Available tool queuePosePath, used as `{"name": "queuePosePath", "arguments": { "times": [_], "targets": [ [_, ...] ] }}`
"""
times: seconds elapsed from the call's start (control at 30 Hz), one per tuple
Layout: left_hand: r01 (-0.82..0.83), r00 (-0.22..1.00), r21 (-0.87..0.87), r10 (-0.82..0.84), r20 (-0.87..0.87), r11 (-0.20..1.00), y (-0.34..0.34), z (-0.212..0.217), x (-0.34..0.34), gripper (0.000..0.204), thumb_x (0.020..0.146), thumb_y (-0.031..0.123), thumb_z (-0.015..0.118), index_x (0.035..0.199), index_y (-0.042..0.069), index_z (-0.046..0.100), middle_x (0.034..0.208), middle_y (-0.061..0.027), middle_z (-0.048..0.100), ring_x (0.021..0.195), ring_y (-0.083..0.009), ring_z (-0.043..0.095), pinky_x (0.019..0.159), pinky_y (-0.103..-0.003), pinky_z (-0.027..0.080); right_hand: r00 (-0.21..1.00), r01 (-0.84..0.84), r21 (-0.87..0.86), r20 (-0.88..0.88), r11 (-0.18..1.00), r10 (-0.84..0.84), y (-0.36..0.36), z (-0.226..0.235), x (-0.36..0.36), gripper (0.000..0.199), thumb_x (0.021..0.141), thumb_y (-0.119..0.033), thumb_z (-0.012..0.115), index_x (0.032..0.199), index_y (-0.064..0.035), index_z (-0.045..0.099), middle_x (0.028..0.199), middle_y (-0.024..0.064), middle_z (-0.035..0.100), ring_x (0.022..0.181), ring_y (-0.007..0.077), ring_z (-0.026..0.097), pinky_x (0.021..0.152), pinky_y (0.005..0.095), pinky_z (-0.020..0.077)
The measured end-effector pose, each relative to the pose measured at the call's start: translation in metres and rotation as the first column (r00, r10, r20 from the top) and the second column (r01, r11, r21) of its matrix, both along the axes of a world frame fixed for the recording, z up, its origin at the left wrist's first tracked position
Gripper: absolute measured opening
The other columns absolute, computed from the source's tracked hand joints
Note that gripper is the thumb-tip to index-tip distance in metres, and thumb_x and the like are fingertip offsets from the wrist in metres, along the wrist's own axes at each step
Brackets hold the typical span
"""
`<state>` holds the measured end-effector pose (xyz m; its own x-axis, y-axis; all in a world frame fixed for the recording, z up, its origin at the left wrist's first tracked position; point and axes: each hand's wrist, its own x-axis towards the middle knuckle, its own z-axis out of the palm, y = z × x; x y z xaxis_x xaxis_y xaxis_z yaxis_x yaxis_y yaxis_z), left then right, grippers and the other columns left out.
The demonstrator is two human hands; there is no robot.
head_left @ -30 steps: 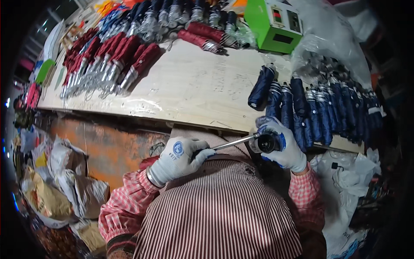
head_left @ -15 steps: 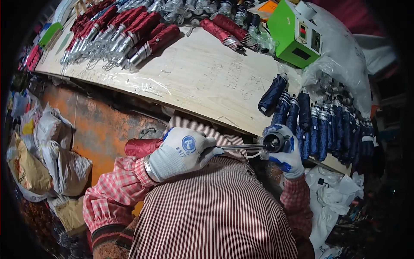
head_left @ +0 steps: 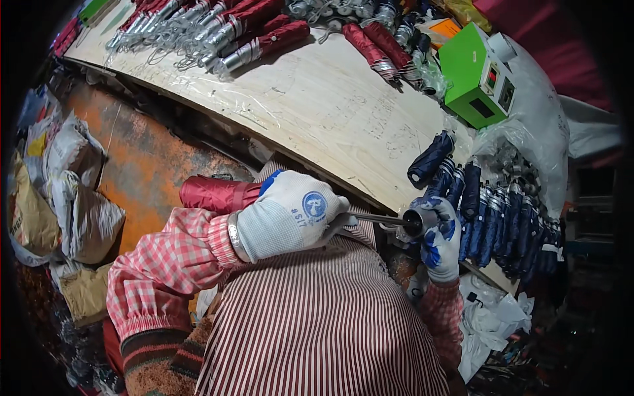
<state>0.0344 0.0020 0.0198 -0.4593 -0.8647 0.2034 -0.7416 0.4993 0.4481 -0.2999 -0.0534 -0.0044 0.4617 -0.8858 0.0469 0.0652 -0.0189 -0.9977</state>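
Observation:
A folded red umbrella point(head_left: 214, 193) lies across my lap, its canopy sticking out to the left. My gloved left hand point(head_left: 297, 214) is closed around it, hiding its middle. From that fist the thin metal shaft point(head_left: 376, 218) runs right to a grey, cup-shaped handle point(head_left: 421, 223). My gloved right hand point(head_left: 444, 237) grips this handle, its hollow mouth turned toward the shaft. The shaft's end reaches the mouth; whether it is fixed inside I cannot tell.
The wooden table point(head_left: 330, 112) slants across in front of me. Red umbrellas point(head_left: 264, 43) lie at its far left, and navy umbrellas point(head_left: 492, 218) line its right end. A green box-shaped device point(head_left: 472, 76) stands at the back right. White sacks point(head_left: 86, 218) sit on the left floor.
The handle in my right hand has turned, its mouth now facing more to the left. More of the red canopy shows beyond my left hand. The whole view has shifted.

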Motion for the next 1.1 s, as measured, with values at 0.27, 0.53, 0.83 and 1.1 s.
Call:
{"name": "queuePosePath", "arguments": {
  "times": [0.27, 0.53, 0.83, 1.1],
  "targets": [
    [0.131, 0.978, 0.339, -0.067, -0.195, 0.932, -0.008, -0.024, 0.003, 0.023, 0.101, 0.028, 0.068, 0.097, 0.008, 0.079, 0.075, -0.006, 0.072, 0.056, -0.0234, 0.066, 0.056, -0.034, 0.057, 0.978, 0.026, -0.309, -0.188, 0.951, -0.088, 0.007, 0.015, 0.007, 0.042, 0.089, -0.019, 0.086, 0.121, 0.0023, 0.071, 0.127, 0.0207, 0.073, 0.111, 0.0324, 0.07, 0.103, 0.0401, 0.0546],
    [0.819, 0.45, 0.437, 0.057, -0.891, 0.37, -0.013, -0.126, 0.005, 0.035, 0.112, 0.034, 0.065, 0.101, 0.004, 0.08, 0.072, 0.0014, 0.071, 0.052, -0.0082, 0.055, 0.049, -0.025, 0.047, 0.959, -0.229, -0.529, -0.265, 0.817, 0.097, -0.01, 0.033, 0.016, 0.035, 0.081, -0.01, 0.086, 0.111, 0.0037, 0.075, 0.119, 0.0229, 0.076, 0.108, 0.0334, 0.073, 0.099, 0.0404, 0.057],
    [0.243, 0.908, 0.826, 0.18, -0.377, 0.508, -0.005, -0.1, -0.003, 0.035, 0.112, 0.031, 0.063, 0.099, 0.004, 0.081, 0.072, 0.0029, 0.071, 0.053, -0.0087, 0.055, 0.051, -0.026, 0.048, 0.974, -0.061, -0.366, -0.227, 0.928, -0.025, -0.011, -0.021, 0.016, 0.04, 0.077, -0.003, 0.084, 0.115, 0.006, 0.076, 0.119, 0.0189, 0.077, 0.106, 0.0317, 0.073, 0.098, 0.0384, 0.0568],
    [0.225, 0.903, 0.68, 0.112, -0.414, 0.698, 0.004, -0.126, -0.013, 0.04, 0.111, 0.033, 0.06, 0.094, 0.003, 0.081, 0.071, -0.0048, 0.073, 0.056, -0.0196, 0.065, 0.057, -0.03, 0.056, 0.979, -0.042, -0.303, -0.205, 0.952, -0.022, -0.008, -0.041, 0.015, 0.033, 0.082, 0.001, 0.078, 0.114, 0.0064, 0.076, 0.117, 0.0163, 0.078, 0.105, 0.0279, 0.072, 0.097, 0.0349, 0.0558]
  ]
}}
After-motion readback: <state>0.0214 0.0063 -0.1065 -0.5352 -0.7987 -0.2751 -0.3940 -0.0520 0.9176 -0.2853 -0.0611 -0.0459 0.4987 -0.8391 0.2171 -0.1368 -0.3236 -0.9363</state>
